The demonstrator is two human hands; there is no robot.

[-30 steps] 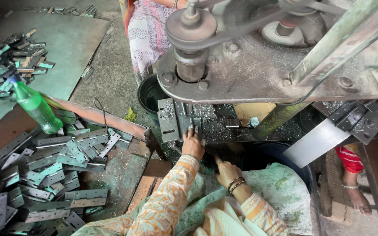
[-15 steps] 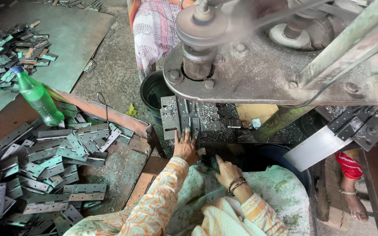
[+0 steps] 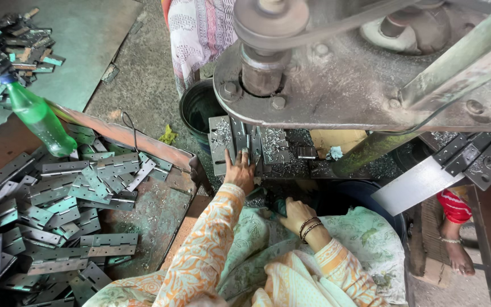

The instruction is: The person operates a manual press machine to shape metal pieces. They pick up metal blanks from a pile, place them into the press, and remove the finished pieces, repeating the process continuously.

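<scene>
The fingers of the left hand lie flat and close together on a grey metal hinge set on the machine's work bed, pressing it down rather than pinching it. The fingers of the right hand are curled low in the lap, below the bed's front edge; whether they hold anything cannot be told.

The drill press fills the upper right, its pulley and spindle hanging just above the hinge. The work bed beneath is strewn with bright metal shavings. To the left, a rusty tray carries a heap of finished-looking hinges, with a green plastic bottle propped at its far corner. A dark bucket stands behind the bed.

The step in hand looks like seating the hinge under the spindle. The next move, I judge, calls for steady downward pressure with the fingers kept clear of the spindle's line.
</scene>
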